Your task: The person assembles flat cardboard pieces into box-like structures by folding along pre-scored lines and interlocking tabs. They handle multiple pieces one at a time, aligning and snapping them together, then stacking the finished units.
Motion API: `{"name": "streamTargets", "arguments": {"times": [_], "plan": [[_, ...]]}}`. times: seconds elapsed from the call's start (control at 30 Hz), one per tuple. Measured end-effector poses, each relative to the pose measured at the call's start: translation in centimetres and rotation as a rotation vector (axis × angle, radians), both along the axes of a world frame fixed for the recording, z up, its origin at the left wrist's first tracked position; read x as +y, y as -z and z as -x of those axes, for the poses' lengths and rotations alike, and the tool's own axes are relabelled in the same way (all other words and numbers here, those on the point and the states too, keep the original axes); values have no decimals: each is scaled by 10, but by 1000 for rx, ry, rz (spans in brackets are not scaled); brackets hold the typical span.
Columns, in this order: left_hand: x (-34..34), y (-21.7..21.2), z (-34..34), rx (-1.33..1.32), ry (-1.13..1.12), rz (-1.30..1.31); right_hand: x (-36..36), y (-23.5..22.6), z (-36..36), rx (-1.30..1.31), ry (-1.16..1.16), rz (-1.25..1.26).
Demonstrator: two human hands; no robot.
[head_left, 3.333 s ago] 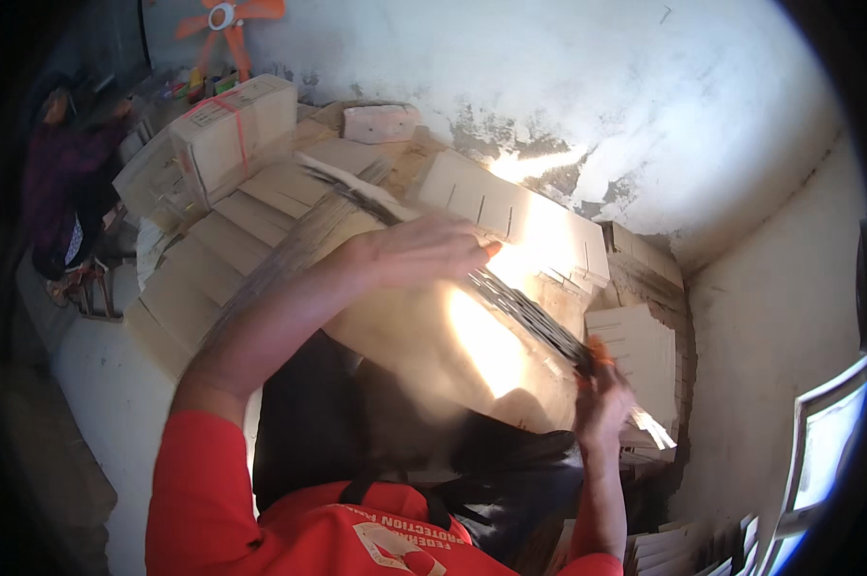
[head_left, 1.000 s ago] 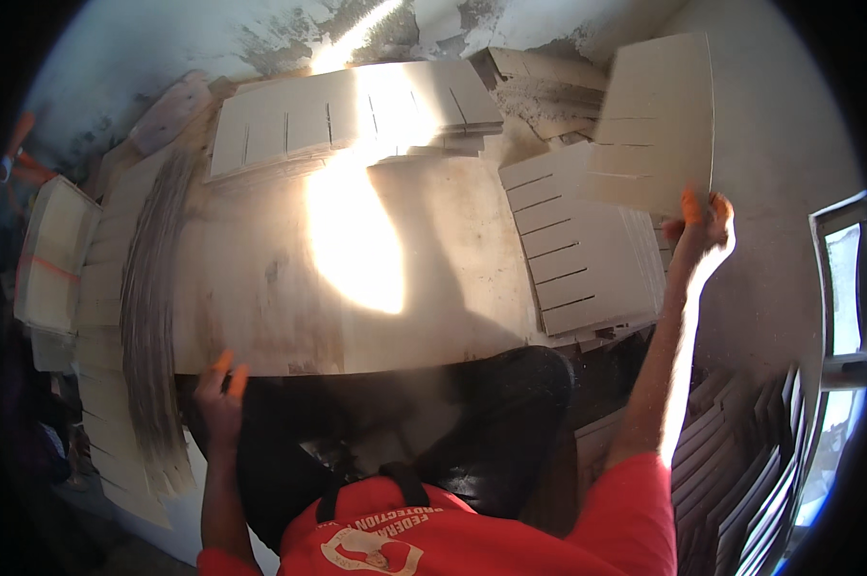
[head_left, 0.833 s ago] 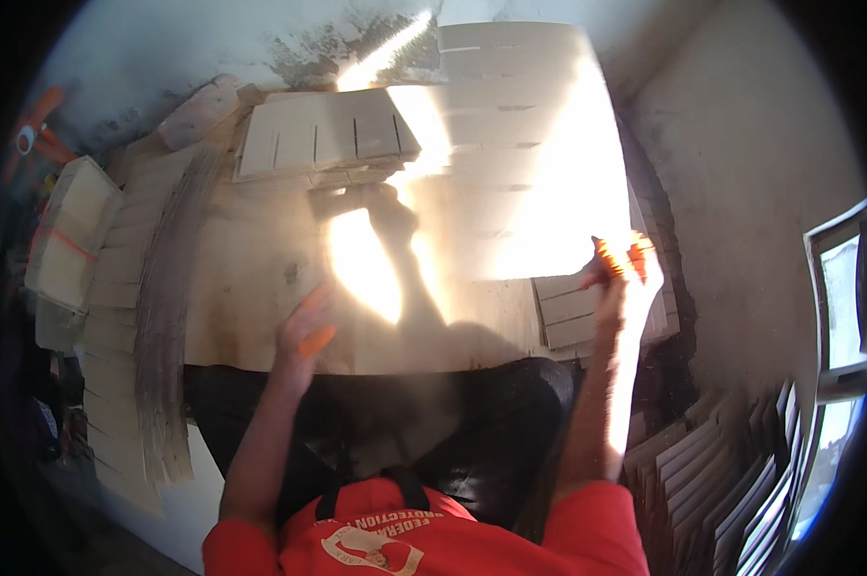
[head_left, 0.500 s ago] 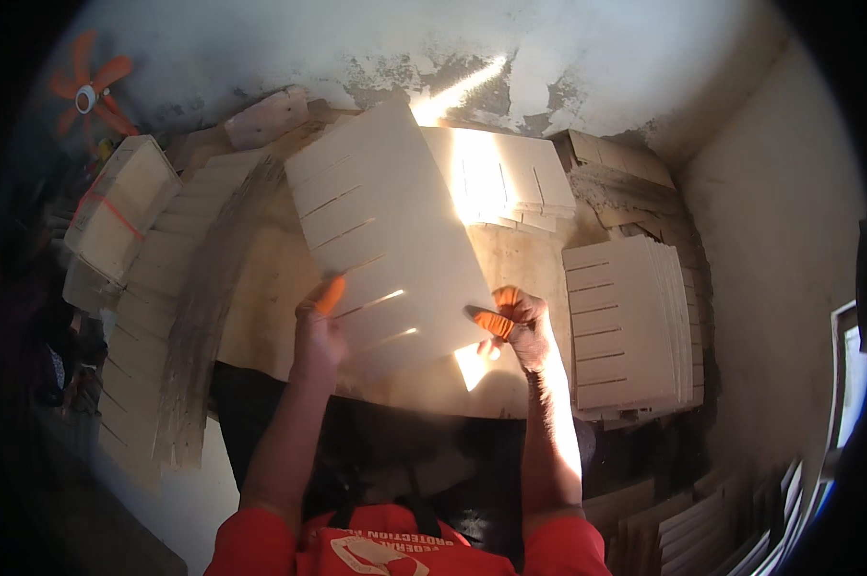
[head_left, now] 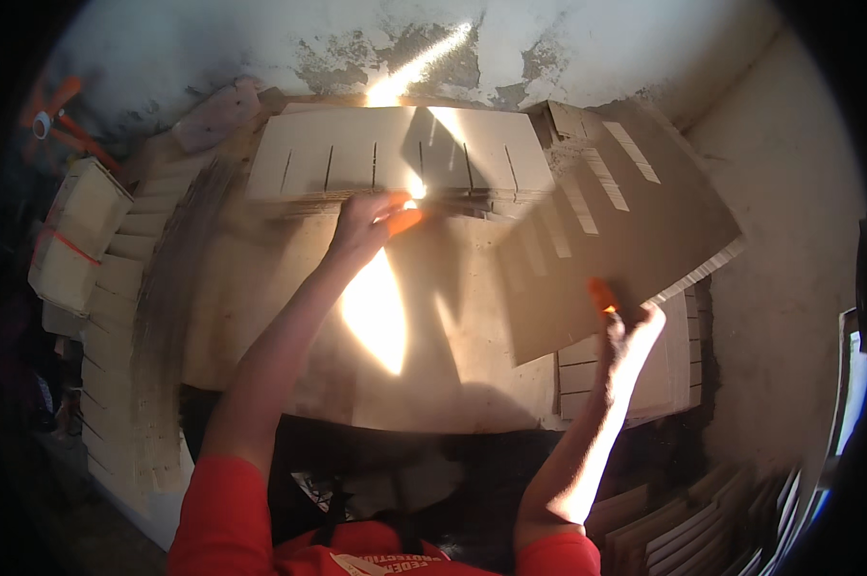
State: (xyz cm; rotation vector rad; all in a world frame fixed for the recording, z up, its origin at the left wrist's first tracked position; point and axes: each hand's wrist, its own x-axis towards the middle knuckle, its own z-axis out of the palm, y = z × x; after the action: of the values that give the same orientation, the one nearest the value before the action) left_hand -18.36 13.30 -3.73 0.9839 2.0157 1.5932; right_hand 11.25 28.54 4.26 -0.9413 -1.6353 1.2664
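Observation:
My right hand (head_left: 629, 331) grips a slotted cardboard sheet (head_left: 659, 226) by its near edge, with an orange finger cover showing against the face. The sheet hangs tilted over the right-hand stack of slotted sheets (head_left: 664, 370) and hides most of it. My left hand (head_left: 364, 228) reaches to the front edge of the back stack of pale slotted sheets (head_left: 299, 144). Its orange-covered thumb and finger are apart, with bright light between them and no sheet visible in them. Whether they touch the stack, I cannot tell.
Both stacks stand on a wooden table (head_left: 261, 317) crossed by a bright sun patch. Overlapping slotted sheets (head_left: 112, 360) line the left side, beside a pale box with a red strap (head_left: 78, 226). An orange fan (head_left: 54, 120) is at far left. More sheets (head_left: 683, 538) stand lower right.
The sheet, held by both hands before, has swung right in my right hand and now shows its brown face. My left hand has let go and moved forward to the back stack.

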Motion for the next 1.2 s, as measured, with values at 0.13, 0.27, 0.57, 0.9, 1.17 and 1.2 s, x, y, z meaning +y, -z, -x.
{"name": "streamTargets", "arguments": {"times": [0.13,0.27,0.57,0.9,1.17,1.2], "plan": [[76,0,2,659,62,186,21,13,-32,-20,368,-425],[88,59,29,1039,-39,419,1,1,-15,10,252,-36],[91,42,20,966,143,406,9,-9,-35,-15,330,-53],[84,27,31,950,104,201,18,9,-32,60,134,285],[79,19,32,910,60,214,15,16,-28,35,260,270],[77,19,28,989,82,163,16,16,-29,30,264,272]]}}
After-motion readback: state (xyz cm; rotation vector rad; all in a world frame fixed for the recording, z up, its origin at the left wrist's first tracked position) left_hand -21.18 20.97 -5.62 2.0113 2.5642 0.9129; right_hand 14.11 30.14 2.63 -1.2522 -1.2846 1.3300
